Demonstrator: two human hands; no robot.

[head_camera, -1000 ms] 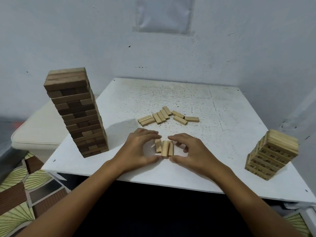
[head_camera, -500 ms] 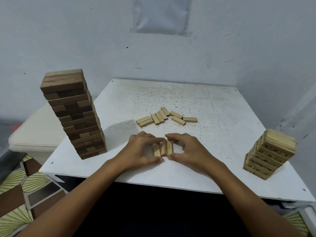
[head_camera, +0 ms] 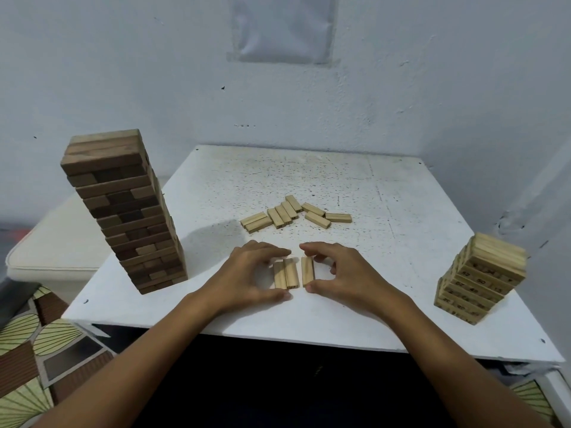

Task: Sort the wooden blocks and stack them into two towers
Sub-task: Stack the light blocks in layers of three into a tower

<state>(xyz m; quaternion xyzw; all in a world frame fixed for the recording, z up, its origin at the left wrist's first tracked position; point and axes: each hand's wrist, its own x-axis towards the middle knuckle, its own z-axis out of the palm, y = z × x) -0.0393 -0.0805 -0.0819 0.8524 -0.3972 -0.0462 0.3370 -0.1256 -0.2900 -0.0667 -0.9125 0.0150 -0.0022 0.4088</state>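
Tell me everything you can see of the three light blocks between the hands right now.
The three light blocks are pale, plain wood bars lying flat on the white table, long sides pointing away from the person. The left two touch side by side; the third lies apart across a narrow gap. The left hand curls round the pair, and the right hand curls round the single block, thumb at its near end. No printed numbers show on their top faces.

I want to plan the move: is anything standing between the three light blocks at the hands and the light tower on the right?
Nothing visible does. Only bare white table lies between the three light blocks and the light tower; the loose blocks lie farther back.
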